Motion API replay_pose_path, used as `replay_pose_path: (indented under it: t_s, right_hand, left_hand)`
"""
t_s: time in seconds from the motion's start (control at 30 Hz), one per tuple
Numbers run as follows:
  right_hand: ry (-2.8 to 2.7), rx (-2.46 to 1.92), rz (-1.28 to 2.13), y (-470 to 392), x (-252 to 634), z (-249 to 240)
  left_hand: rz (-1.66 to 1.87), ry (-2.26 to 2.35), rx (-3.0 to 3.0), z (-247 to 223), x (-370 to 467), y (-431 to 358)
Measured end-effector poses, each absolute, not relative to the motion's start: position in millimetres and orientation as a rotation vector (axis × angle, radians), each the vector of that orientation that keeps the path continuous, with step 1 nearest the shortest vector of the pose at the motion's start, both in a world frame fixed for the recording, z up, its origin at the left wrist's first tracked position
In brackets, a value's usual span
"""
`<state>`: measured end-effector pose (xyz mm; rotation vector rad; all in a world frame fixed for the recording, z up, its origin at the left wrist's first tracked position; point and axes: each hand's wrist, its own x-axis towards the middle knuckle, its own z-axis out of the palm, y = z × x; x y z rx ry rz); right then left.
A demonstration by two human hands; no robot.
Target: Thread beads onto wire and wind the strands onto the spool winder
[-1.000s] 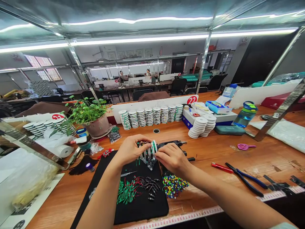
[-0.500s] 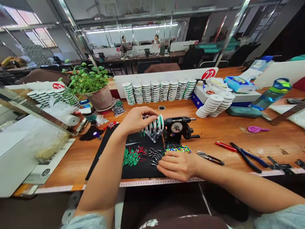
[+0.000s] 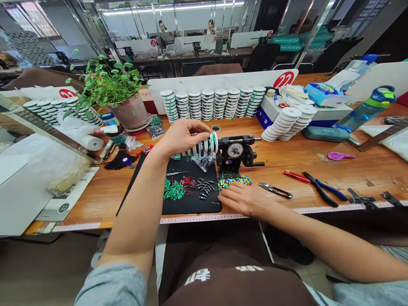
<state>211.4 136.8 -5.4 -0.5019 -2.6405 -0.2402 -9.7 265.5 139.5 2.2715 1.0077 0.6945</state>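
My left hand (image 3: 185, 138) rests on a row of white spools (image 3: 208, 145) wound with green, at the left side of a black hand-cranked winder (image 3: 235, 151). Its fingers curl over the top of the spools. Palm down, my right hand (image 3: 239, 199) lies beside a pile of coloured beads (image 3: 234, 182), its fingers spread a little on the table. A black mat (image 3: 178, 206) carries green pieces (image 3: 174, 189), red threads and black beaded pieces (image 3: 202, 187). A small clear bag (image 3: 204, 162) lies just under the spools.
Stacks of spools (image 3: 208, 105) line the white divider (image 3: 223, 81). A potted plant (image 3: 129, 111) stands at the left. To the right are thread snips (image 3: 276, 190), pliers (image 3: 321, 189), a purple item (image 3: 341, 156) and a bottle (image 3: 371, 106). Two people are seated far behind.
The view has tilted down, so the table appears higher. My right hand has shifted slightly off the mat's edge towards the beads. My left hand stays at the spools.
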Motion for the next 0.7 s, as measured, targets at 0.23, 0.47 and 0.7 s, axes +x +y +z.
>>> replay_pose_path:
  t_s: [0.23,0.47,0.7]
  right_hand:
    - [-2.318,-0.573,-0.163,87,224,-21]
    - [-2.379,-0.548,-0.018,23,215,-81]
    - [-2.491,-0.748,0.201,-10,208,-133]
  left_hand:
    - [0.701,1.020,2.286,139,-5,264]
    - [0.717,1.058,2.320,139,-3,265]
    - [0.689,1.089,2.298,142,0,264]
